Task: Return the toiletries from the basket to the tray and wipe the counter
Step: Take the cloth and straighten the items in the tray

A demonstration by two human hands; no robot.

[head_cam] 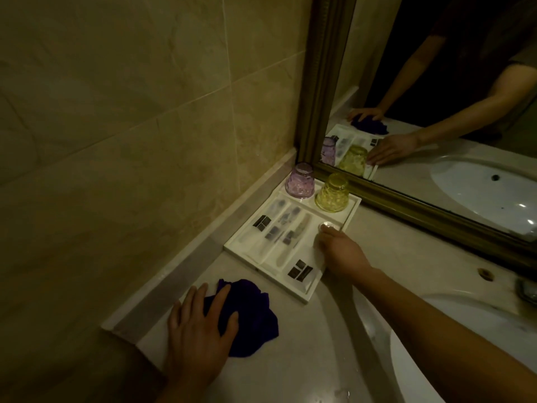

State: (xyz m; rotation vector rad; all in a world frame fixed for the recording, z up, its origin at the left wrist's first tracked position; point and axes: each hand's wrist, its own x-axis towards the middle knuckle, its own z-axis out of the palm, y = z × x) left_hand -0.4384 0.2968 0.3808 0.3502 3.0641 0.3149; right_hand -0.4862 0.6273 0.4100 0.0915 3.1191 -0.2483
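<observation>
A white compartment tray (312,295) lies in the counter's back corner by the mirror. Several wrapped toiletries (279,228) fill its long slots, and a black-labelled packet (299,270) lies at its near end. A purple glass (300,184) and a yellow glass (332,193) stand upside down at its far end. My right hand (340,251) rests over the tray's right compartment, fingertips on a small round silvery item (328,226). My left hand (197,324) presses flat on a dark blue cloth (250,312) on the counter, in front of the tray.
The beige counter (290,373) meets a tiled wall (116,126) on the left, with a raised ledge (174,274) along it. A framed mirror (436,112) stands behind the tray. A white sink basin (465,359) curves at the right. No basket is in view.
</observation>
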